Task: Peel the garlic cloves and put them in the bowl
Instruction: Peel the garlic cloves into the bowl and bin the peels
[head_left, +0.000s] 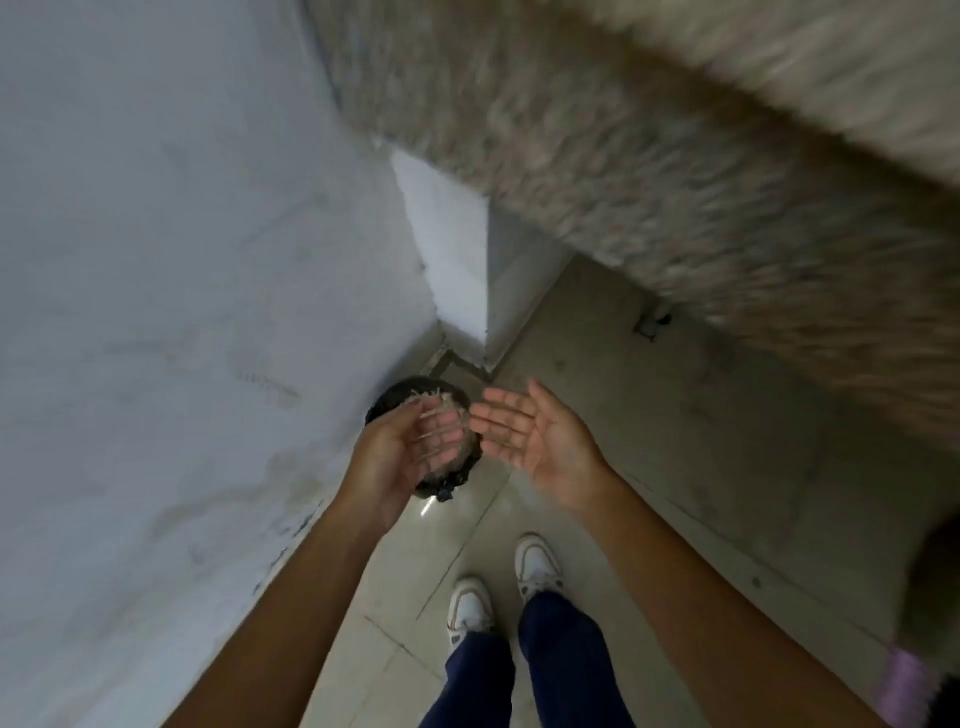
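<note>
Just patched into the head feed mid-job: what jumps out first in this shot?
Two bare hands held out over the floor at centre: the left hand and the right hand, both palm-up with fingers spread and holding nothing clear. Right under the left hand sits a bin lined with a black bag, against the white wall, with pale papery scraps inside. Below, white sneakers stand on the tiled floor; the speckled counter is motion-blurred.
</note>
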